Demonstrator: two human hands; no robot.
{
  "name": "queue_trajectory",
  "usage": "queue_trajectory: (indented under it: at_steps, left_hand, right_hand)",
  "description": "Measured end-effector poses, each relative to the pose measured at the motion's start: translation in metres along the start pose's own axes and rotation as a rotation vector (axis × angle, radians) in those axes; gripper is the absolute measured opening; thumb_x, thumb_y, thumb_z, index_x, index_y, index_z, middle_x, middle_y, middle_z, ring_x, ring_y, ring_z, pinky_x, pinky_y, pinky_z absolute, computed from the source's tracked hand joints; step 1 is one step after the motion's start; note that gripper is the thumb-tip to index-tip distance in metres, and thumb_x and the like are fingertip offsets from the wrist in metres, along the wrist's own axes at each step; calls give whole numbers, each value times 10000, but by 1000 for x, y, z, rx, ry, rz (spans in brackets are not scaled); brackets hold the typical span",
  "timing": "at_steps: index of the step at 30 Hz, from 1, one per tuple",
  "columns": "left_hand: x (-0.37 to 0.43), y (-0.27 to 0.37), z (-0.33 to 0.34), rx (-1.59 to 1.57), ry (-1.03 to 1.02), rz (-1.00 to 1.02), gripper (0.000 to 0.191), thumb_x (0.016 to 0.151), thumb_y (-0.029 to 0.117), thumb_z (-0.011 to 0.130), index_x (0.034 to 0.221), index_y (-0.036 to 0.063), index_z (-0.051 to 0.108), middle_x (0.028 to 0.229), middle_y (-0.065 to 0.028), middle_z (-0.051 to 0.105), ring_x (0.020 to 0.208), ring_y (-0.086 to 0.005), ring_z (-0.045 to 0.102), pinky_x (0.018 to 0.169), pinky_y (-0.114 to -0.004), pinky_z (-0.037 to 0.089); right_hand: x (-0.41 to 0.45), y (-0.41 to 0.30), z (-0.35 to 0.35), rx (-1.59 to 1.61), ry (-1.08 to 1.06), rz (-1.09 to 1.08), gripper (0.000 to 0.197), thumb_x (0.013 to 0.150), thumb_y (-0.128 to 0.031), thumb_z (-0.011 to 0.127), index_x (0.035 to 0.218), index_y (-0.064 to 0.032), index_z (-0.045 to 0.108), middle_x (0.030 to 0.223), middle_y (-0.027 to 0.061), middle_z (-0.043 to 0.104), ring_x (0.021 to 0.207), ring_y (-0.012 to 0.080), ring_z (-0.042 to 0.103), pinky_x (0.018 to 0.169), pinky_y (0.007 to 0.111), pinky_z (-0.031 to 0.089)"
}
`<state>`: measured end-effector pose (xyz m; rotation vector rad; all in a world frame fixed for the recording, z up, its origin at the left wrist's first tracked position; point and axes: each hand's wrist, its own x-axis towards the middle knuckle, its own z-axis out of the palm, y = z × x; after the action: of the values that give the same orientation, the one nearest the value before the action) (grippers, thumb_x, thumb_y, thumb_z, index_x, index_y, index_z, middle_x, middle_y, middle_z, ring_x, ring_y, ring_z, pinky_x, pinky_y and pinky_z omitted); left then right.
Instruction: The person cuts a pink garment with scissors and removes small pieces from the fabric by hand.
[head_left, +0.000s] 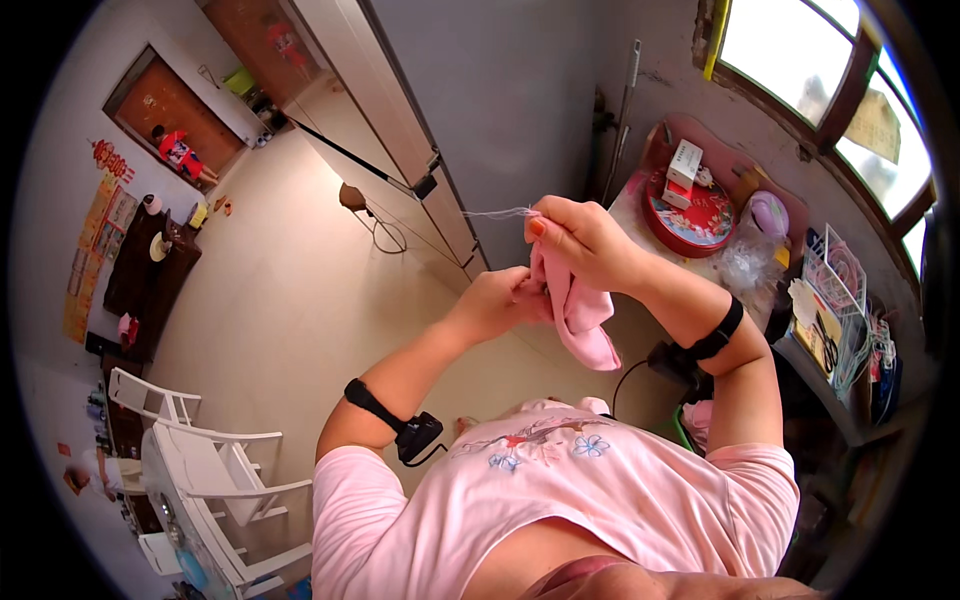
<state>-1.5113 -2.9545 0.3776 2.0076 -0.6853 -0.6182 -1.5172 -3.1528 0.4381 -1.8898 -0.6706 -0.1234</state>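
Note:
A small piece of pink fabric (583, 330), folded over on itself, hangs between my two hands in front of my chest. My right hand (589, 238) pinches its upper end between thumb and fingers. Loose pale threads (499, 214) stick out leftward from that pinch. Lower and to the left, my left hand (491, 300) grips the near side of the fabric, its fingertips partly hidden by the cloth. The free end of the fabric droops below the right hand. Whether a needle is there cannot be made out.
On a table to the right stand a round red tin (690, 214), small boxes (681, 172) and a plastic bag (748, 259). Scissors (827, 341) lie near a white wire basket (836, 270). A mirrored wardrobe door (375, 135) stands ahead; white chairs (225, 480) are left. Two people are farther off.

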Motion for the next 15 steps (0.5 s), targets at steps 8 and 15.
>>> queue_trajectory:
  at_steps: [8, 15]
  left_hand:
    - [-4, 24, -35, -778, -152, 4, 228, 777, 16, 399, 882, -11, 600, 823, -64, 637, 693, -109, 573, 680, -228, 489]
    - [-23, 58, -41, -948, -43, 463, 172, 713, 33, 376, 775, 30, 536, 740, -61, 561, 723, -155, 534, 700, -271, 431]
  right_hand:
    - [-24, 23, -24, -348, -313, 56, 633, 710, -391, 759, 1188, -28, 557, 906, 141, 643, 856, 298, 650, 765, 358, 521]
    - [-54, 86, 78, 383, -705, 382, 451, 767, -253, 677, 1178, -78, 609, 1074, 117, 649, 1040, 211, 597, 899, 345, 457]
